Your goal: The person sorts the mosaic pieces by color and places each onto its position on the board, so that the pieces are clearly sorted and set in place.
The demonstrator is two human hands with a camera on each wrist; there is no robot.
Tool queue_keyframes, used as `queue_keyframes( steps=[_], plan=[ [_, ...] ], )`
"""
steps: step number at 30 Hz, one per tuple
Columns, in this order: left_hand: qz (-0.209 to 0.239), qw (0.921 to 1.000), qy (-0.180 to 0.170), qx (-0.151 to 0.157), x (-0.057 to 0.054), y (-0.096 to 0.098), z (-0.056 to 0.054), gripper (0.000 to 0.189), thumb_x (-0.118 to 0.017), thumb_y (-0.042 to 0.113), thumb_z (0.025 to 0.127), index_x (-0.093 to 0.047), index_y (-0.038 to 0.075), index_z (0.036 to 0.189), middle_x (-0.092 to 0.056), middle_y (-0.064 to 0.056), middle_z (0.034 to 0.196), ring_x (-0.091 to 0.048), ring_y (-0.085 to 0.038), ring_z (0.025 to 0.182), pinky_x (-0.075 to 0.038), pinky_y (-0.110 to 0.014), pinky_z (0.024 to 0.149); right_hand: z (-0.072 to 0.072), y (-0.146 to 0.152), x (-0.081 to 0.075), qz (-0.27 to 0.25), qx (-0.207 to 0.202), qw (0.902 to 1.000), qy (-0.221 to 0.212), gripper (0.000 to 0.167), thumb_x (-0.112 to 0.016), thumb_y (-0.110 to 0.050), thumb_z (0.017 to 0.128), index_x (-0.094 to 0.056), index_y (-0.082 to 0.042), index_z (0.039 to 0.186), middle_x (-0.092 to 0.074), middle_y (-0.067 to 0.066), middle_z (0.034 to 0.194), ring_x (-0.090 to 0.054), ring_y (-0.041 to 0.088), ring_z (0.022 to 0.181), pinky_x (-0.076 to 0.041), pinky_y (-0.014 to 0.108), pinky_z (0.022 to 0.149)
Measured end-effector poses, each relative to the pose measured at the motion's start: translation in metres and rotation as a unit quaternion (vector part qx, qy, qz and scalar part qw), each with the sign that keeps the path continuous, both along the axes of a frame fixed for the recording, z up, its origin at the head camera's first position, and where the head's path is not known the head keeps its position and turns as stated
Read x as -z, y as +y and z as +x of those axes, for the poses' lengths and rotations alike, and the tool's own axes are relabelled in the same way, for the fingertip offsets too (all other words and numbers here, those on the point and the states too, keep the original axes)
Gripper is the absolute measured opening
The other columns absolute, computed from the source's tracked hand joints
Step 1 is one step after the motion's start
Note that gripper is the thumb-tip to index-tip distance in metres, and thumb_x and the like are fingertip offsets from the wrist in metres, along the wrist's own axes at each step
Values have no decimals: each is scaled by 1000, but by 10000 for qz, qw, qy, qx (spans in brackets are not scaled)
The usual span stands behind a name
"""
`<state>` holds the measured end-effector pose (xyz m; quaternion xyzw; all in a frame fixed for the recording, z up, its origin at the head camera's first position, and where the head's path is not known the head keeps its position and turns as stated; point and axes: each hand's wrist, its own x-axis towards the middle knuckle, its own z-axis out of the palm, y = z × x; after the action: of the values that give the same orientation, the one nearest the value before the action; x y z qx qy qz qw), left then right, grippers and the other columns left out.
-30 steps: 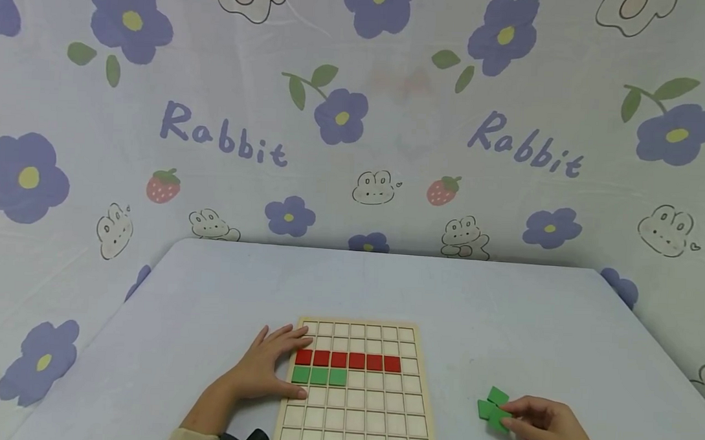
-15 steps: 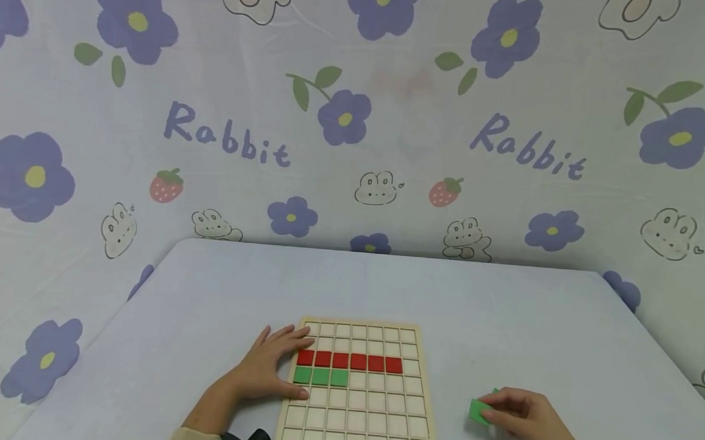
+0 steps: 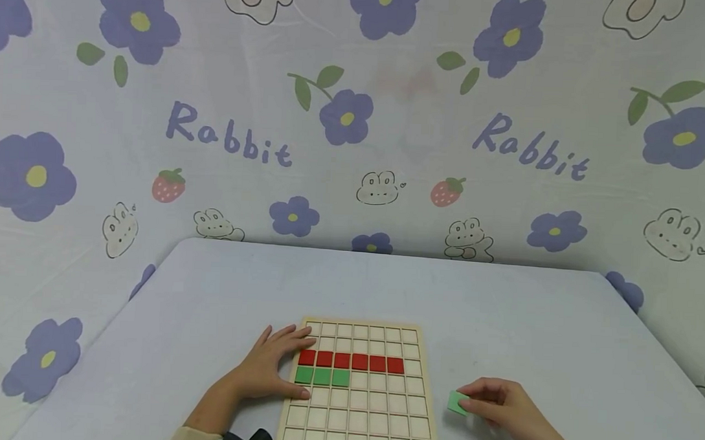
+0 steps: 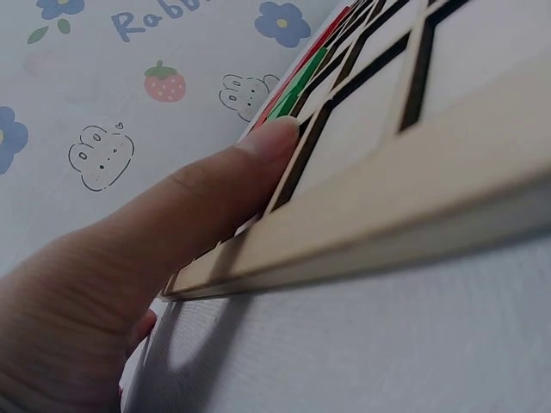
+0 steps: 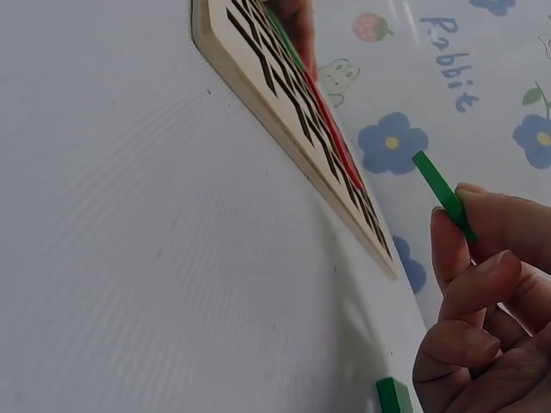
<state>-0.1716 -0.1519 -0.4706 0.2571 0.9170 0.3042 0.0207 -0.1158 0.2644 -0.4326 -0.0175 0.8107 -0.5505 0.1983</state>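
A wooden grid board point(image 3: 426, 394) lies flat on the white table. My left hand point(image 3: 265, 375) rests at its left edge with the fingers spread, and the left wrist view shows the thumb point(image 4: 198, 194) lying across the frame. One row carries several red tiles point(image 3: 342, 361), and below them sit 3 green tiles point(image 3: 322, 376) at the left. Just right of the board, my right hand point(image 3: 500, 406) pinches a thin square green tile point(image 3: 455, 403) between thumb and fingertips. In the right wrist view this tile is held above the table, apart from the board.
Another green tile point(image 5: 394, 394) lies on the table under the right hand; the head view hides it. The white table point(image 3: 385, 286) reaches back to a patterned cloth point(image 3: 413, 151) with flowers and rabbits. A black strap device point(image 3: 246, 439) is on the left wrist.
My right hand has picked up a green tile from the small group at the right and carried it left towards the board. The left hand stays in place.
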Motion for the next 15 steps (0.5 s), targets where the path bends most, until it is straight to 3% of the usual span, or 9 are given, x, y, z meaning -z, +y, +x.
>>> queue_keyframes(
  steps=[6,15],
  plan=[
    [-38,10000,10,22,1,0,-1,87,-77,60,61,-50,22,135,-40,1,147,-26,-32,140,-3,-63,112,-7,-13,-1,-35,4,10000,-55,38,-71,-31,81,-66,-3,107,-64,-10,78,-39,4,53,-35,18,46],
    [-27,10000,23,43,1,-1,0,87,-77,59,61,-51,21,135,-40,0,147,-27,-33,140,-3,-63,112,-16,-31,1,-150,-214,9994,210,36,-71,-27,81,-66,0,104,-62,-10,75,-42,4,56,-39,18,50]
  ],
)
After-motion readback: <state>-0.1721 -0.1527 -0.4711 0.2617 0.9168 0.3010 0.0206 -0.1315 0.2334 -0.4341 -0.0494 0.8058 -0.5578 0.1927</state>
